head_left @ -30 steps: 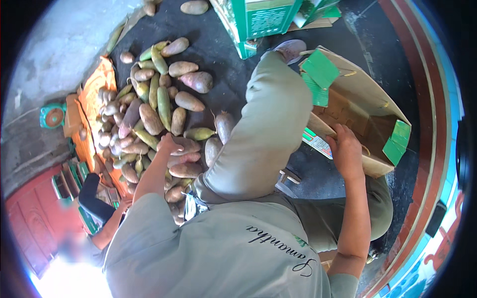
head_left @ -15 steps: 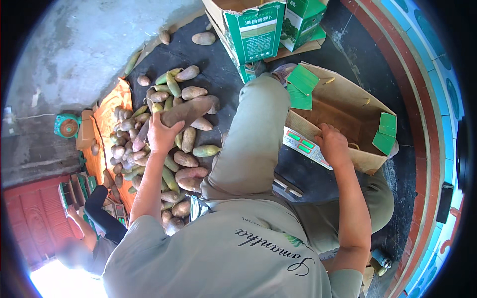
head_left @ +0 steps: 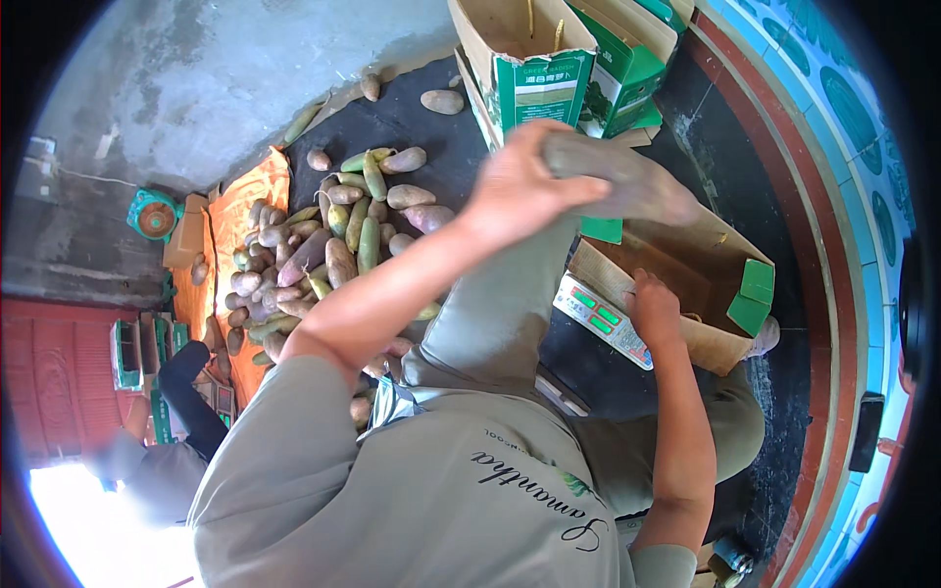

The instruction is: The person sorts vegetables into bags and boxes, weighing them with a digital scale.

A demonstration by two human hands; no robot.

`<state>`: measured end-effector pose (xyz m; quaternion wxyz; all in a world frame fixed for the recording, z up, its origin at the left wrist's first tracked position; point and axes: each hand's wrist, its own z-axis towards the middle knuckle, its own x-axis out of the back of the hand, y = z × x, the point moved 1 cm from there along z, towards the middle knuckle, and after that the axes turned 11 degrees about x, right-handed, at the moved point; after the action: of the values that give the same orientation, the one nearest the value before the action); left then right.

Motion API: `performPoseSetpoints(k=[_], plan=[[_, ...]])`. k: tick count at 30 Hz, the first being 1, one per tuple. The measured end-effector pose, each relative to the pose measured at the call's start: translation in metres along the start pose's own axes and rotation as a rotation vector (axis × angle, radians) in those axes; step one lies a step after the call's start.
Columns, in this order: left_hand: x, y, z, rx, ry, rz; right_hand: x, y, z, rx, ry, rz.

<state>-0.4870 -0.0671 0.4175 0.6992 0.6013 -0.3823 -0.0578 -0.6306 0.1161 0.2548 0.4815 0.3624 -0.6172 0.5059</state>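
Note:
My left hand (head_left: 515, 186) grips a large, dull purple-brown radish (head_left: 627, 181), slightly blurred, in the air above the far left part of an open cardboard box (head_left: 600, 276). With its fingers over the near edge, my right hand (head_left: 655, 306) holds that box. Green flaps stand at the box's corners, and part of its inside is hidden behind the radish. The box rests on a white scale (head_left: 606, 323) with lit green displays. A pile of purple and green radishes (head_left: 338, 260) lies on the dark mat to the left, partly behind my left forearm.
Green-and-brown cartons (head_left: 544, 88) stand at the far side. An orange sheet (head_left: 250, 201) lies under the pile's left part. A green fan (head_left: 155, 214) is by the wall. Another person (head_left: 186, 402) works at the lower left near more cartons. A curved brick-red edge (head_left: 833, 294) runs along the right.
My left hand has lifted the radish from the pile and carried it right, over my leg to above the box. My right hand stays on the box's edge. The view has shifted slightly.

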Motion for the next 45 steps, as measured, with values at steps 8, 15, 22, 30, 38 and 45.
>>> performPoseSetpoints(k=[8, 15, 22, 30, 38, 45], plan=[[-0.144, -0.011, 0.036, 0.141, -0.132, 0.241, -0.002, -0.002, -0.003, 0.013, -0.029, -0.018], [-0.209, -0.044, 0.049, 0.196, -0.315, 0.592, -0.001, 0.003, 0.001, -0.018, -0.005, 0.029], [-0.24, -0.074, 0.054, 0.27, -0.383, 0.692, -0.001, 0.006, 0.003, -0.015, 0.033, 0.052], [-0.257, -0.099, 0.059, 0.328, -0.718, 0.677, -0.002, 0.005, 0.008, -0.029, 0.034, 0.047], [-0.239, -0.059, 0.036, -0.055, -0.401, 0.431, -0.003, 0.011, 0.009, -0.066, -0.051, -0.021], [-0.178, -0.014, 0.018, -0.379, -0.377, -0.021, -0.009, 0.008, 0.005, 0.032, 0.197, -0.033]])
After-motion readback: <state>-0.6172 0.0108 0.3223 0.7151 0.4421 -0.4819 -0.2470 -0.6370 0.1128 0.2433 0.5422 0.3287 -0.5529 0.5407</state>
